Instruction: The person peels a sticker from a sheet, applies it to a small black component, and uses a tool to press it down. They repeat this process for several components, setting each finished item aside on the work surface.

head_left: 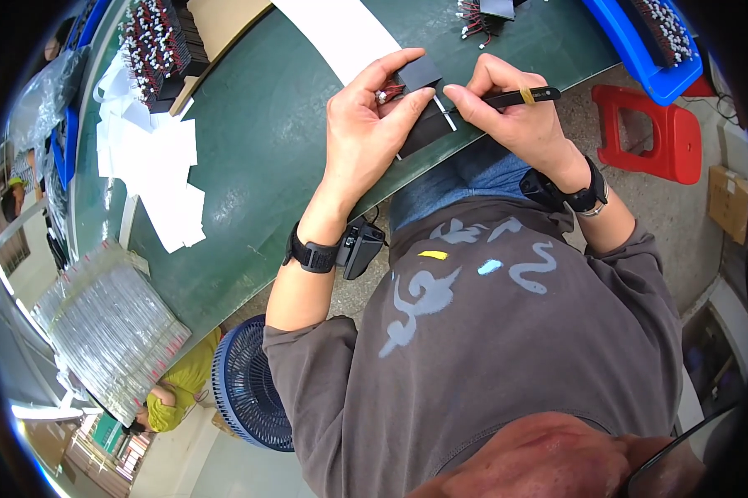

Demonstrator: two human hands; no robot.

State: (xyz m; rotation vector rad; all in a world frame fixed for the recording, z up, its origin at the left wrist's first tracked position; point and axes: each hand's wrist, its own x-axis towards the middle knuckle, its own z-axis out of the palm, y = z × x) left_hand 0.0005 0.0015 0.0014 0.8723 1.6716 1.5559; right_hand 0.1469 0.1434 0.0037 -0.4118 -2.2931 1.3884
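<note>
1. Left hand [361, 116]: grip closed around a dark block [420, 72] over the tabletop [258, 166]. Right hand [523, 120], between 3 and 4 o'clock, pinches black tweezers [509, 99].
2. Block: probably light, stiff; its red leads [386, 90] look fragile. Best held by flat sides.
3. Leads crowd left fingers; snag risk.
4. White sheet [341, 33], 10 o'clock; blue tray [656, 83], 3; wired blocks [158, 50], 9.

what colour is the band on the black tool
Yellowish: the band on the tool shows best in the head view.
</note>
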